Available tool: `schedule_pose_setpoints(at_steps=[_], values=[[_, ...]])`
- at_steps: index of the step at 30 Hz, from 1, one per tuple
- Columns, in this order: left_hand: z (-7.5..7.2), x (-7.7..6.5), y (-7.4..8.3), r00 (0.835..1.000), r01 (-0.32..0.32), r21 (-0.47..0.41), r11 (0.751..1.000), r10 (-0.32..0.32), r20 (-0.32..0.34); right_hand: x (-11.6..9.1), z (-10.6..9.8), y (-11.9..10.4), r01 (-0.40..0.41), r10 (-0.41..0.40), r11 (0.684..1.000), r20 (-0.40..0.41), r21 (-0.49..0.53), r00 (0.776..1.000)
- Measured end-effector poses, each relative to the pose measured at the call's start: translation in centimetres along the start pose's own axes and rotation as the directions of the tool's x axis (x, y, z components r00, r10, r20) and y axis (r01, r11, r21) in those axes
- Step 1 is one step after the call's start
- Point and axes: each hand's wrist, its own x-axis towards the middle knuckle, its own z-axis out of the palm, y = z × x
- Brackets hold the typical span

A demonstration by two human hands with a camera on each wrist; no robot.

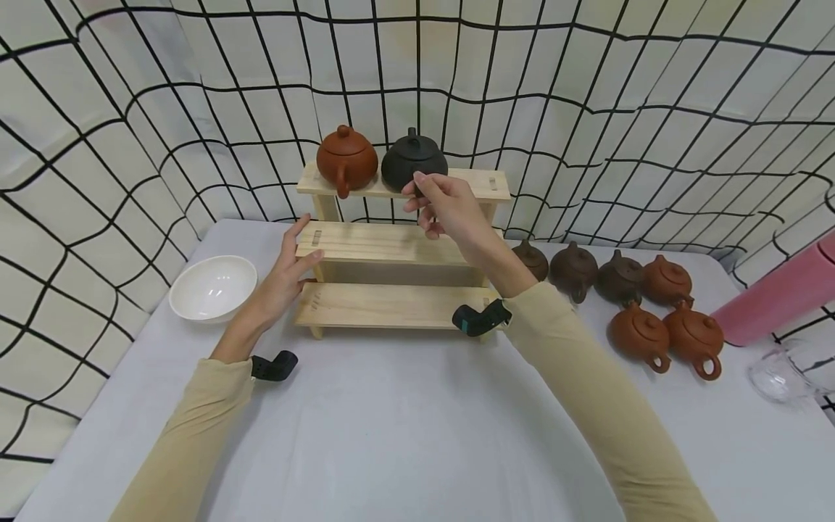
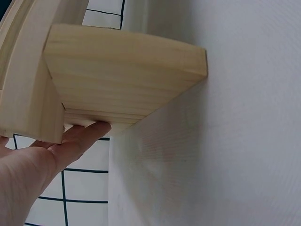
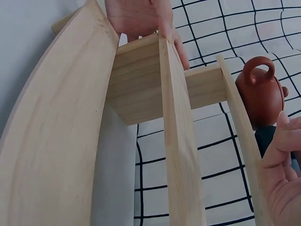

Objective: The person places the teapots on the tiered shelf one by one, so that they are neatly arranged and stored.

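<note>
A three-tier wooden shelf stands on the table. My left hand holds the left end of its middle tier, thumb at the front and fingers along the end. In the left wrist view, those fingers lie against the wood. On the top tier sit a reddish-brown teapot and, to its right, a black teapot. My right hand is at the front of the black teapot, thumb and forefinger pinching its handle, which they mostly hide. The right wrist view shows the black teapot partly behind my fingers.
Several brown and reddish teapots stand right of the shelf. Beyond them are a pink cylinder and a clear glass. A white bowl sits at the left. Black netting hangs before the back wall.
</note>
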Motion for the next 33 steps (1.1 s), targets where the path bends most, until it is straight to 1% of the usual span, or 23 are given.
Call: schedule_pose_setpoints(at_steps=[3,7,12,15,17,19,22,26,28,32,33], values=[[0.0,0.0,-0.2,1.000,-0.011,-0.003,1.000,0.011,0.003,-0.6,-0.2,0.4,-0.010,0.010,0.999,-0.008,0.044,1.000],[0.0,0.1,-0.3,1.000,-0.020,-0.004,1.000,0.020,0.007,-2.0,-1.0,1.2,-0.011,0.013,0.997,-0.030,0.077,0.999],[-0.1,0.0,-0.2,1.000,-0.020,-0.005,1.000,0.020,0.008,-4.5,-2.5,2.1,0.003,-0.003,1.000,-0.048,0.014,0.999],[-0.1,0.0,-0.1,1.000,-0.019,-0.007,1.000,0.019,0.007,-6.5,-3.7,2.5,0.010,-0.012,0.999,-0.036,-0.047,0.999],[-0.1,0.0,-0.1,1.000,-0.015,-0.008,1.000,0.016,0.006,-8.0,-4.7,2.8,0.002,-0.004,0.996,-0.024,-0.092,1.000],[0.0,0.0,-0.1,1.000,-0.011,-0.003,1.000,0.011,0.005,-9.7,-6.0,3.1,-0.004,0.002,0.990,-0.014,-0.143,1.000],[0.0,0.1,-0.1,1.000,-0.009,0.004,1.000,0.009,0.006,-12.4,-8.2,3.6,-0.029,0.024,0.973,-0.024,-0.227,0.999],[0.0,0.2,-0.1,1.000,-0.009,0.000,1.000,0.009,0.007,-16.0,-11.4,4.1,-0.056,0.037,0.938,-0.062,-0.341,0.997],[-0.1,0.2,-0.2,1.000,-0.006,-0.004,1.000,0.006,0.002,-17.5,-13.1,4.5,-0.050,0.023,0.926,-0.077,-0.375,0.997],[0.0,0.2,-0.3,1.000,-0.006,-0.012,1.000,0.006,-0.005,-20.3,-16.9,5.4,-0.024,-0.026,0.912,-0.117,-0.409,0.993],[0.0,0.3,-0.3,1.000,-0.009,-0.016,1.000,0.009,-0.003,-20.9,-17.7,5.6,-0.028,-0.031,0.908,-0.132,-0.419,0.991]])
